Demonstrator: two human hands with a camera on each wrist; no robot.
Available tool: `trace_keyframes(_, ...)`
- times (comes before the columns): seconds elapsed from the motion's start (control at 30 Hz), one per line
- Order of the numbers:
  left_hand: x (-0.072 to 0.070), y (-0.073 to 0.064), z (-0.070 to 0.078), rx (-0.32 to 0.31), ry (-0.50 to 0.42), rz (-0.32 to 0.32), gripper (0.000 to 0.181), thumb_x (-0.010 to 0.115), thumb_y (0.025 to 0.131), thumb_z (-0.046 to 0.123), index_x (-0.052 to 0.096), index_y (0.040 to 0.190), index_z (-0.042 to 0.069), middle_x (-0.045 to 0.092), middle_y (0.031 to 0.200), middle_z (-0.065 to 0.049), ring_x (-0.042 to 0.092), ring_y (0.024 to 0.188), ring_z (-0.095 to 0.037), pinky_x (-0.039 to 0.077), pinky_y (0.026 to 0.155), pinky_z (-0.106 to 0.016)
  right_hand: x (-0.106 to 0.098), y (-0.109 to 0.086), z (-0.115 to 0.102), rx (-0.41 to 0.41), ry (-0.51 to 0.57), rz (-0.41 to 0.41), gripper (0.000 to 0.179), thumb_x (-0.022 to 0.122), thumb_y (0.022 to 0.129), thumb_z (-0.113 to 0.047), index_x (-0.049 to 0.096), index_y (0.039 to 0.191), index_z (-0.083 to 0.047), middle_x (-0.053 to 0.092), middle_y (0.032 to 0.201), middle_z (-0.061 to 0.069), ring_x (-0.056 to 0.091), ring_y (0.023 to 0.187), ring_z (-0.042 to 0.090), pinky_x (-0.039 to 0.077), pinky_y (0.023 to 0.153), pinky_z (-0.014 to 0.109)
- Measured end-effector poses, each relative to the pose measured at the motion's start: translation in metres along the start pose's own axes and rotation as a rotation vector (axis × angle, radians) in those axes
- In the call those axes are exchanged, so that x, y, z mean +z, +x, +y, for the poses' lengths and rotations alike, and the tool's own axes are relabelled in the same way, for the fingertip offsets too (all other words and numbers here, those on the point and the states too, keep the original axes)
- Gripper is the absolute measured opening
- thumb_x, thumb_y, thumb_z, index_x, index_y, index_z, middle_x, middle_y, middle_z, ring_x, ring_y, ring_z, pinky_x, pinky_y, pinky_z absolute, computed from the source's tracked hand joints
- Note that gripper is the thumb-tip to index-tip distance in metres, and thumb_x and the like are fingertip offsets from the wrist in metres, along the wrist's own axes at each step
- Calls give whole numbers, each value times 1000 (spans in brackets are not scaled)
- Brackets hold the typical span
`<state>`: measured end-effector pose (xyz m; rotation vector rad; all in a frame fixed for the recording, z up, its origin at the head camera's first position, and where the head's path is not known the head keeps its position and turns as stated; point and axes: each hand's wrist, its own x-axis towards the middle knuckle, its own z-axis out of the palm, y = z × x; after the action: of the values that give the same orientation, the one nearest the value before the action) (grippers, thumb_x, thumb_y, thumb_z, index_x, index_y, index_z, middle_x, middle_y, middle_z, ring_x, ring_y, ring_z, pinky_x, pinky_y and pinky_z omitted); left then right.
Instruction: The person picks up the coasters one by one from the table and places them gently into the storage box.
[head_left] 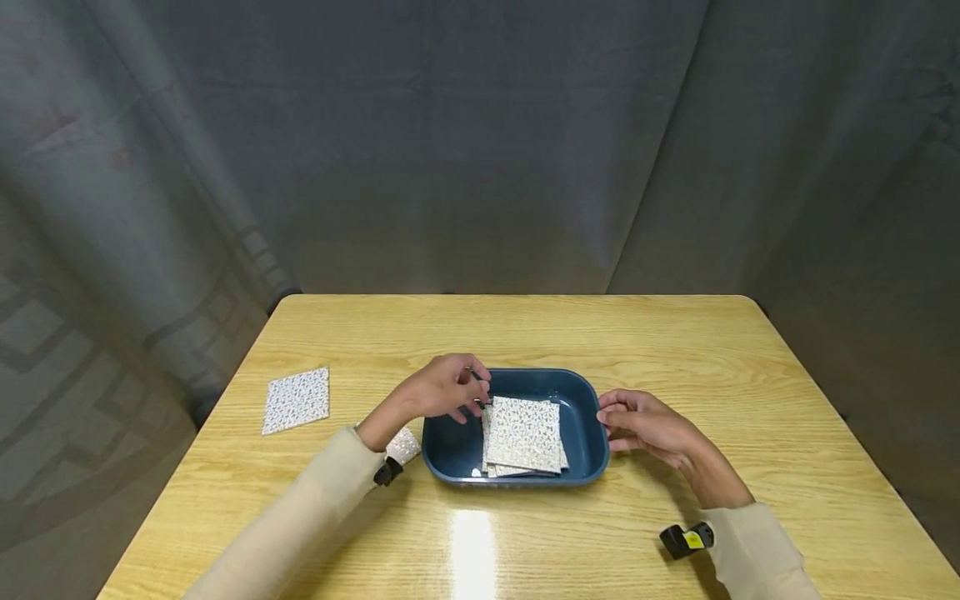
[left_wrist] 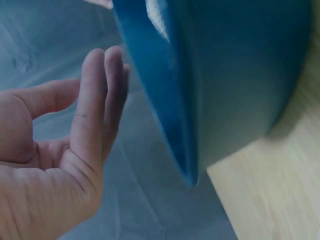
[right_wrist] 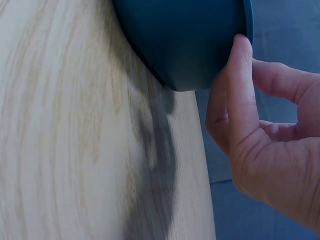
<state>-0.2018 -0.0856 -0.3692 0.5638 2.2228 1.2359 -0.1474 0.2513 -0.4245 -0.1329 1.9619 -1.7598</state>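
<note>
A dark blue rectangular tub (head_left: pixel 585 475) rests on the table. Inside it lies a loose stack of white, grey-speckled square sheets (head_left: pixel 525 433), the lower ones turned askew. Over the tub's left end hovers my left hand (head_left: pixel 448 387); its fingers are slightly bent with nothing between them, apart from the rim in the left wrist view. At the opposite end, my right hand (head_left: pixel 648 425) holds the tub's rim. The right wrist view shows fingertips on the outer wall (right_wrist: pixel 185 45), while the thumb tip is partly hidden behind a finger.
Another speckled square sheet (head_left: pixel 297 401) lies on the wooden table (head_left: pixel 675 342) to the left. A glittery pale piece (head_left: pixel 403 446) shows beside the tub, partly covered by the left wrist. Dark grey curtains (head_left: pixel 465 167) hang behind the table and at its sides.
</note>
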Motion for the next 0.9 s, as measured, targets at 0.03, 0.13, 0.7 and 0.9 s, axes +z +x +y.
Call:
trace_keyframes(0.03, -3, -1, 0, 19, -8, 18, 24, 49, 104, 8, 54, 122, -6, 68, 107, -25, 72, 87, -30, 62, 67, -36, 0, 0, 0, -3, 3, -2, 34, 56, 100, -9, 43, 121, 14, 56, 96, 8, 61, 87, 15, 61, 76, 32)
trace_keyframes(0.13, -14, -6, 1, 65, -14, 95, 19, 49, 103, 6, 56, 118, -3, 68, 103, -24, 72, 85, -28, 62, 67, -37, -1, 0, 1, -8, 7, -2, 32, 56, 100, -8, 43, 120, 14, 57, 95, 7, 61, 86, 14, 61, 76, 33)
trace_keyframes(0.7, -67, -42, -44, -73, 431, 279, 40, 62, 99, 23, 54, 128, -4, 63, 121, -23, 61, 112, -39, 51, 94, -52, -2, 0, 1, 2, -9, 4, 34, 56, 100, -10, 43, 121, 14, 57, 96, 8, 61, 87, 15, 61, 75, 32)
trace_keyframes(0.9, -58, -47, -65, -194, 520, 155, 74, 81, 85, 29, 45, 139, -7, 55, 130, -26, 56, 117, -41, 50, 95, -52, -2, -1, 1, 4, -14, 5, 35, 56, 100, -10, 43, 121, 14, 57, 96, 8, 61, 87, 15, 61, 76, 32)
